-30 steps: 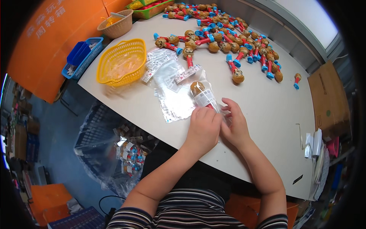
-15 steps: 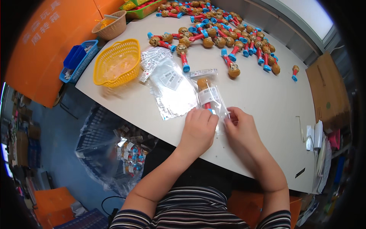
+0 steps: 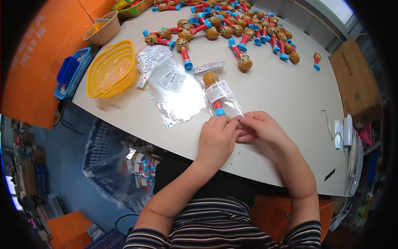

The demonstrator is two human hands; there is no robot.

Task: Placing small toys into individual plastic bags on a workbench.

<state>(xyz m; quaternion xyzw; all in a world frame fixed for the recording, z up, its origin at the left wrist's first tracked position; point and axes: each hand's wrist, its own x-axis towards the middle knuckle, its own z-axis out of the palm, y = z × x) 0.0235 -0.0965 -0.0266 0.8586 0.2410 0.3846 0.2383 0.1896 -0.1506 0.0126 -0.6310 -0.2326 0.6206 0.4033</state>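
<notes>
A clear plastic bag (image 3: 233, 103) lies on the table before me with its near end toward my body. Inside it is a toy (image 3: 218, 106) with a round brown head, a red stem and a blue base; a white printed label covers part of the stem. My left hand (image 3: 215, 139) has its fingers closed at the bag's near end, just below the blue base. My right hand (image 3: 261, 128) pinches the near right corner, its fingertips meeting those of the left. Left of it lie flat clear bags (image 3: 176, 103) with white labels.
Many similar toys (image 3: 244, 37) are heaped across the table's far side. A yellow basket (image 3: 112, 68) stands at the left edge, near a blue basket (image 3: 74, 72) and a beige one (image 3: 103, 29). Below left, a plastic-lined blue crate (image 3: 99, 145) holds bagged toys. A cardboard box (image 3: 354, 81) stands right.
My right hand has moved left along the bag's near end to meet my left hand. The blue base now shows above my left fingers. The whole view has shifted slightly.
</notes>
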